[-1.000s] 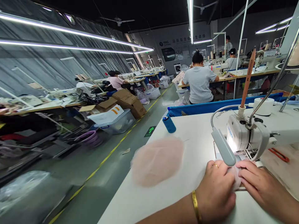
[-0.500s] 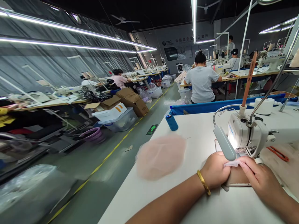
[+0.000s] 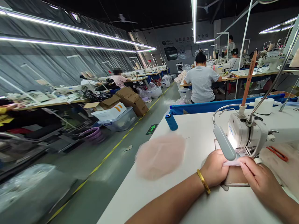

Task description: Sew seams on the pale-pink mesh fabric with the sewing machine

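Observation:
A narrow strip of pale pink fabric (image 3: 232, 163) stretches between my two hands, just in front of the needle area of the white sewing machine (image 3: 240, 129). My left hand (image 3: 215, 169), with a gold bangle at the wrist, is closed on the strip's left end. Thumb and fingers of my right hand (image 3: 258, 175) pinch its right end. A grey lamp head (image 3: 224, 143) hangs over the strip and hides part of it. On the white table (image 3: 196, 199), left of my hands, lies a round piece of sheer pink fabric (image 3: 161, 157).
A blue thread spool (image 3: 171, 122) stands near the table's far left corner. Red thread snips (image 3: 277, 153) lie right of the needle, beside more sheer fabric. A blue cloth trough (image 3: 201, 108) runs along the back edge. Beyond, a person (image 3: 201, 79) sits at another machine.
The pink strip between my hands now looks flatter and straighter. Both hands have shifted only slightly and keep their hold; the round sheer piece lies where it was.

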`<state>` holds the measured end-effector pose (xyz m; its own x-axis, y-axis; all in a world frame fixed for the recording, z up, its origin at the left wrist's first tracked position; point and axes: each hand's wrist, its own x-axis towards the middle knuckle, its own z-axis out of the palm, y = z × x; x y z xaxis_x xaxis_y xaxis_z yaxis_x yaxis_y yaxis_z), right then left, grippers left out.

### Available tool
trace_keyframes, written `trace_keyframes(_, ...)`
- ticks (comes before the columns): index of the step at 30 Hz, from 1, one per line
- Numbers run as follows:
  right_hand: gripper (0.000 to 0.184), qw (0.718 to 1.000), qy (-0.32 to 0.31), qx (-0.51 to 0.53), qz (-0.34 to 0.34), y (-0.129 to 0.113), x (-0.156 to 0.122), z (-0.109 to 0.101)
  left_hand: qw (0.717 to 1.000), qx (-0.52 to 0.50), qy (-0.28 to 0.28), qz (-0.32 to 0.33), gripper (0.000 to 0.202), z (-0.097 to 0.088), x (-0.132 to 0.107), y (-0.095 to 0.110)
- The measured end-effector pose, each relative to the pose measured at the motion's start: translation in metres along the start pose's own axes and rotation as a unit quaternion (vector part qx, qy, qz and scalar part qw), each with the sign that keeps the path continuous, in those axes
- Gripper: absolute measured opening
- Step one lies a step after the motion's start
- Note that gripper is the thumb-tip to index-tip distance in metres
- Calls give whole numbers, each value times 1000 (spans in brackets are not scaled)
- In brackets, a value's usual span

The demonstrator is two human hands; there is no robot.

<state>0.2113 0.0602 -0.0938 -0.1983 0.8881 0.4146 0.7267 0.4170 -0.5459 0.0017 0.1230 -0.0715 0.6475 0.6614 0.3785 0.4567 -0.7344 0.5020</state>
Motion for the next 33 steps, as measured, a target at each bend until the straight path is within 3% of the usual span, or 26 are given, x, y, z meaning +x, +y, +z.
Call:
trace_keyframes(6,27,999,-18,23,22,0,-2,1,999,-6,46,-5,21,4,-2,1)
trace_keyframes(12,29,999,-9,21,45,-10,-1,-1,1000,-5,0,28,26,0,-1,2)
trace_keyframes(17,31,998,2,13,67,-7,-2,-1,995,-50,83,-17,28,-1,0,3)
trace_keyframes(20,28,998,9,-11,68,-1,-4,4,996,-62,62,-12,26,0,0,3)
trace_keyframes(22,24,997,34,-47,51,3,-5,9,998,-56,40,-12,26,1,-1,2)
trace_keyframes(27,32,975,92,-179,-91,9,-3,16,999,-43,11,-21,31,3,-1,1)
trace_keyframes(33,36,981,64,-163,-78,8,1,11,998,-54,10,-17,27,5,0,-2)
